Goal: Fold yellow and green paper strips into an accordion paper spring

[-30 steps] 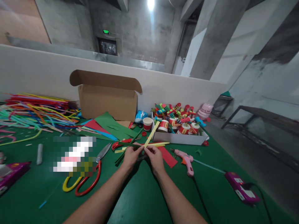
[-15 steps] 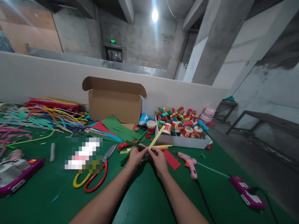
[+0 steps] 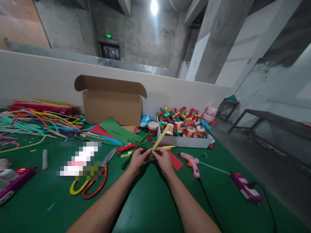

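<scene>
My left hand (image 3: pixel 139 159) is closed in a pinch on a dark green paper strip (image 3: pixel 139 146) that slants up to the left. My right hand (image 3: pixel 162 159) pinches a pale yellow paper strip (image 3: pixel 160 138) pointing up to the right. The fingertips of both hands meet where the two strips come together; whether the strips are joined there is hidden. Behind the hands lie more yellow strips (image 3: pixel 170 147), and a red paper piece (image 3: pixel 175 160) sticks out beside my right hand. Red-handled scissors (image 3: pixel 126 149) lie just beyond my left hand.
Large scissors (image 3: pixel 105 173) with red and yellow handles lie left. A pink glue gun (image 3: pixel 192 161) and a purple power strip (image 3: pixel 245 187) are right. Behind stand a white box (image 3: pixel 186 141) of colourful figures, a paper cup (image 3: pixel 153 128), a cardboard box (image 3: pixel 111 106) and pipe cleaners (image 3: pixel 43 119).
The view has shifted slightly, so everything sits further left and a little higher. Both hands still pinch the strips, fingertips together; the green and yellow strips have tilted only slightly.
</scene>
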The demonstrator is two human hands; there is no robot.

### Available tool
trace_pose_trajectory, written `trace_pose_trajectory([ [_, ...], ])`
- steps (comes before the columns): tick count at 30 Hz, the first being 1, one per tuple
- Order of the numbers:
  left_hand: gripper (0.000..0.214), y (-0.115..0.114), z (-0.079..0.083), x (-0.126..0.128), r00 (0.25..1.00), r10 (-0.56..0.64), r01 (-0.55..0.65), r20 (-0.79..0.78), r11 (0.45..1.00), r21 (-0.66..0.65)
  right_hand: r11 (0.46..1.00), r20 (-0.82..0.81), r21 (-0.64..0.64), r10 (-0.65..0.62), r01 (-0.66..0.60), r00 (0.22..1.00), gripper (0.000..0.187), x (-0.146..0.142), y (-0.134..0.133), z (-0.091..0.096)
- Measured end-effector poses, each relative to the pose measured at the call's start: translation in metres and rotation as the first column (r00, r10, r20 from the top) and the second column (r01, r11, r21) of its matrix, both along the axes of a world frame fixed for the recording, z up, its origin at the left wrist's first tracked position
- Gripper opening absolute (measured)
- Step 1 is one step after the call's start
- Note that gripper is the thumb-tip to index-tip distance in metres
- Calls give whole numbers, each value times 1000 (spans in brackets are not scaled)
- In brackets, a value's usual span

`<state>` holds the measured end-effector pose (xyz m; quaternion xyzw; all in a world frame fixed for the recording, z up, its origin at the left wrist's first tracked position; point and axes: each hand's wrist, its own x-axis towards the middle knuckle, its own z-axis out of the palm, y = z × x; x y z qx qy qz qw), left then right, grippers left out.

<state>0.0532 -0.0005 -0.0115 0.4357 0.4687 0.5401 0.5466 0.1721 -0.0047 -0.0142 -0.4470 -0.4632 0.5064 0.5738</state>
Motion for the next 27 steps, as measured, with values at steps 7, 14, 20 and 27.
trace_pose_trajectory([
  [7,42,4,-7,-4,998,34,-30,-62,998,52,986,-115,-143,71,-88,991,31,0,-1,-2],
  [14,38,1,-2,0,998,-59,58,9,995,86,993,-161,-116,-35,17,986,28,-6,-3,-1],
  [20,35,5,-4,-8,987,13,8,-159,992,127,987,-120,-153,19,-37,993,28,-4,-4,4],
  [27,33,3,2,-6,998,-57,55,20,995,79,984,-238,-177,-49,6,970,31,-7,-4,-1],
])
